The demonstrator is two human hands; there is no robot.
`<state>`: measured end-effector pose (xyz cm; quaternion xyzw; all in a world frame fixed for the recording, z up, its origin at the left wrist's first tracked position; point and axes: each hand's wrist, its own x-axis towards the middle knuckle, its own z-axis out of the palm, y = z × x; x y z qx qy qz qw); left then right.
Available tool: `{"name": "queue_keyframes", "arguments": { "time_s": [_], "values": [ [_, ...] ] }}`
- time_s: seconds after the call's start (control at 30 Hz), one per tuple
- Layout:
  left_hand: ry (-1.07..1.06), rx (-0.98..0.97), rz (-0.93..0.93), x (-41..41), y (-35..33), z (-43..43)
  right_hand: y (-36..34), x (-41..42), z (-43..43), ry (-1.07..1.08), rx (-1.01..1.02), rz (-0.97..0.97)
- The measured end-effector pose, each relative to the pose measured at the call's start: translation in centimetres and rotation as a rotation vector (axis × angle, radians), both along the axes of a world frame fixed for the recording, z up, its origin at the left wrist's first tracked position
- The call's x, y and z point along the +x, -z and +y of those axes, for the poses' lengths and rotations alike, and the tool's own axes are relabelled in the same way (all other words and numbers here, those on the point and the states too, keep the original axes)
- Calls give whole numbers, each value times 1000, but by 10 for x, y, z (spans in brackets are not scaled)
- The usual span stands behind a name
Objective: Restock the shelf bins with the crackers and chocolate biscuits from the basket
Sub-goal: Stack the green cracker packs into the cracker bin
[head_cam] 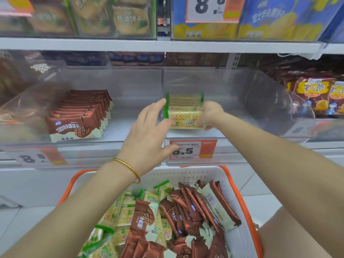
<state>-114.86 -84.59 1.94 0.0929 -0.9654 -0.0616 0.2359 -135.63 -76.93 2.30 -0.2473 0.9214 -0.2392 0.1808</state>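
green-edged cracker packs [183, 113] stand in the clear bin [232, 94]; right hand [211, 113] grips their end, left hand [147, 135] presses flat-fingered opposite; better nudge them square, labels forward.

Cracker packs [183, 116] pale yellow with green ends, chocolate biscuit packs [74, 125] brown and cream, basket [186, 175] white, orange rim.

Upper price sign [206, 8]: "8.8". Lower-left price tag [31, 158]: "8.8", blurred. Orange price tag [192, 150] on the cracker bin [232, 101] front: "6.5", first digit partly covered. Green packs [129, 18], top shelf: "葱油饼干".
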Motion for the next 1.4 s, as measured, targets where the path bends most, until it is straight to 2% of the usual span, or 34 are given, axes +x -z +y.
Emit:
{"name": "queue_keyframes", "arguments": {
  "time_s": [0.1,0.2,0.33,0.5,0.87,1.0,1.07,1.17,1.23,1.3,1.4],
  "values": [
    [-2,25,10,-1,1,2,6,-4,-8,50,85,94],
    [-3,34,18,-2,3,3,12,-2,-17,110,107,104],
    [-9,43,14,-1,3,2,15,2,-18,60,260,291],
    [-15,35,2,-1,4,4,18,2,-19,-4,256,360],
    [-25,35,4,0,2,5,15,4,-16,-19,190,308],
    [4,52,97,10,4,5,5,11,-9,7,197,315],
    [10,50,176,24,6,7,-7,18,-4,26,145,342],
    [28,86,223,59,24,10,-39,53,21,16,-176,444],
    [-5,106,104,86,50,4,-52,94,47,-61,-398,444],
    [-115,186,-97,107,79,-12,-47,139,69,-218,-474,351],
    [-402,310,-426,125,115,-41,-3,183,66,-482,-277,169]
  ]
}}
